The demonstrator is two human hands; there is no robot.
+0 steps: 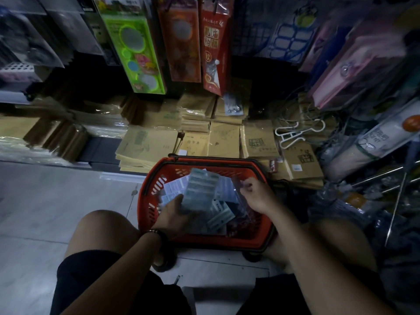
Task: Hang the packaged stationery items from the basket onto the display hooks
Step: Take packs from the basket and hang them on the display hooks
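A red plastic shopping basket with a black handle (145, 196) is set on the pale tiled floor (45, 201), between the knees of a crouching person. It is filled with loose packaged stationery items (175, 188), heaped toward its left and near sides. A long grey-blue blister pack (200, 187) is held tilted above the basket's middle, its lower end gripped by the curled fingers of the left hand (175, 214), on whose wrist a dark band (156, 233) is worn. A clear plastic sleeve (236, 189) is pinched at its top by the right hand (256, 196), over the basket's right side. Stacks of brown kraft-paper notebooks (145, 144) are laid on the floor just beyond the basket's far rim. Above them, a bright green card package (134, 46) and a red card package (213, 48) are hung from the display.
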